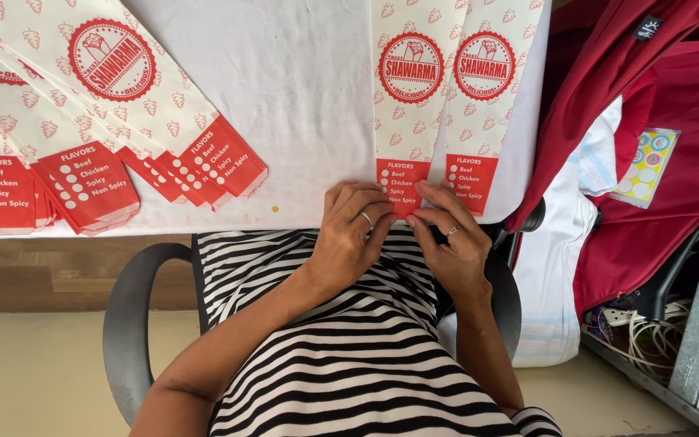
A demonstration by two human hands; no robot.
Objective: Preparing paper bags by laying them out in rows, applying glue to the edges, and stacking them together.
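The paper sleeve (404, 105), white with a red round stamp and a red band at its near end, lies lengthwise on the white tablecloth (301, 89), its red end right at the table's near edge, where both hands meet on it. Far to the left, a fanned stack of like sleeves (82, 129) lies well apart from the hands. The left forearm rises from the lower left across a black-and-white striped lap. The wrist is bent slightly, and the left hand (351, 235) lies palm down with its fingers together and curled, the tips pressing the left part of the sleeve's red end. A ring shows on one finger. The right forearm comes up more steeply. The right hand (446, 239) is angled inward, its fingers close together and pinched on the sleeve's bottom edge, touching the left fingertips. Just beside it lies a second sleeve (483, 97). Farther right hangs red fabric (673, 105) with a sticker sheet (647, 166).
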